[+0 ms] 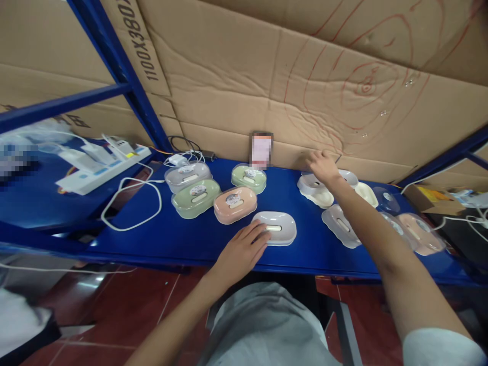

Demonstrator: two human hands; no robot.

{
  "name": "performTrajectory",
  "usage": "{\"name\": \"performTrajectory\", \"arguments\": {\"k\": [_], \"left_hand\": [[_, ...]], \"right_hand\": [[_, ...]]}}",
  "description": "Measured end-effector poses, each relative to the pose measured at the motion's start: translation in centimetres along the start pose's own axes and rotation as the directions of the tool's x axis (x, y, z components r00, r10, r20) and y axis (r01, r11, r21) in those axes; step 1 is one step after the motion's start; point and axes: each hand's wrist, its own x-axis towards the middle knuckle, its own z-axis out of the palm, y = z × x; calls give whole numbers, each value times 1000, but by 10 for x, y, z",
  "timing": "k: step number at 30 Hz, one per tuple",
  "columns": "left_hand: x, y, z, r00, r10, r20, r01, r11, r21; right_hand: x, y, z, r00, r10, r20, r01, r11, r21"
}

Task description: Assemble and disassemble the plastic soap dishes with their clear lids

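My left hand (249, 245) lies with outstretched fingers on the left end of a pale grey oval soap dish (285, 233) near the table's front edge. An elongated cream-coloured piece shows in the middle of the dish. Farther back, my right hand (322, 165) reaches over a grey and cream dish pair (315, 190) toward the cardboard. Its fingers look loosely bent and apart, with nothing visible in them. To the left stand lidded dishes: a peach one (244, 203), a green one (190, 206), another green one (257, 179) and a grey one (181, 179).
Under my right forearm lies a grey dish (343, 229); cream trays (366, 194), a clear lid (386, 199) and a peach dish (421, 236) are farther right. A phone (261, 148) leans against the cardboard. A power strip (82, 180) and white cable (131, 230) occupy the left.
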Motion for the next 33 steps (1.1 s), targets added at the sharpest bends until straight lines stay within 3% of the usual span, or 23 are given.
{"name": "performTrajectory", "arguments": {"k": [3,7,11,14,18,22,30,33], "left_hand": [[-3,-1,1,997,-71,-26,68,994,-86],[-6,-4,2,967,-251,-39,231,932,-278],[-7,-7,3,942,-333,-37,295,875,-383],[-6,-7,2,952,-305,17,288,876,-386],[-4,-7,-1,969,-232,88,249,913,-325],[-4,-6,-2,966,-241,97,259,912,-319],[-6,-8,2,950,-306,55,305,884,-354],[-8,-11,5,949,-316,15,297,873,-387]], "right_hand": [[-20,-13,-20,991,76,-111,-75,997,14],[-88,-64,-36,973,87,-214,-60,990,130],[-166,-120,-22,987,-32,-155,64,976,210],[-195,-135,-8,994,-100,-51,109,960,259],[-197,-127,-17,979,-185,90,133,901,413],[-195,-125,-35,950,-223,220,71,838,541],[-190,-143,-15,969,-224,103,113,772,625],[-190,-148,-10,971,-223,92,124,790,600]]}}
